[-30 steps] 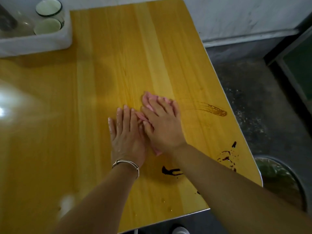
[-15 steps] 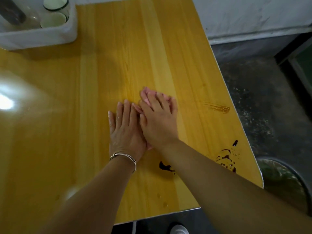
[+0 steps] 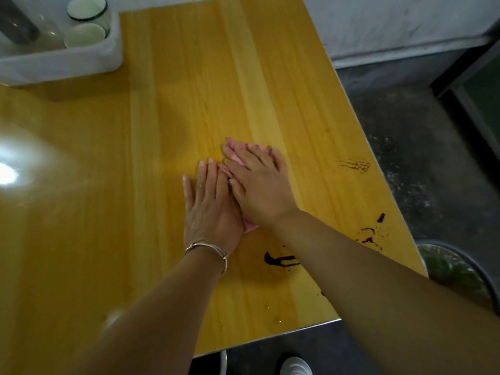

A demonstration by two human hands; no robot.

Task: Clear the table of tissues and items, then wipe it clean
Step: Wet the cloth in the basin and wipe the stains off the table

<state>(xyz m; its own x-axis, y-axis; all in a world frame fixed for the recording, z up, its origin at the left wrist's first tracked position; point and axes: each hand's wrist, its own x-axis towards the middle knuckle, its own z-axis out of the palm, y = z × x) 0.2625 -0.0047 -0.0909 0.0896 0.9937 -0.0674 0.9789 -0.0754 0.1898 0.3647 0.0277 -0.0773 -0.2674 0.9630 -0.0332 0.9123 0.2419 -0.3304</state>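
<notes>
Right hand (image 3: 261, 190) slid cloth (image 3: 232, 152) leftward, seemingly.

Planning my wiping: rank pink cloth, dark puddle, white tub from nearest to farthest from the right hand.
1. pink cloth, under the right hand.
2. dark puddle, toward the near edge.
3. white tub, far left corner.

Bare forearms on both sides, uncovered along the whole visible length. Thin, plain silver-coloured bangle (image 3: 208, 249) round the left wrist. Tiny wet droplets on the back of the left hand (image 3: 211, 209); right hand (image 3: 259, 190) bare too. Rounded toe of a white shoe (image 3: 296, 365) below the near edge of the table (image 3: 189, 77).
</notes>
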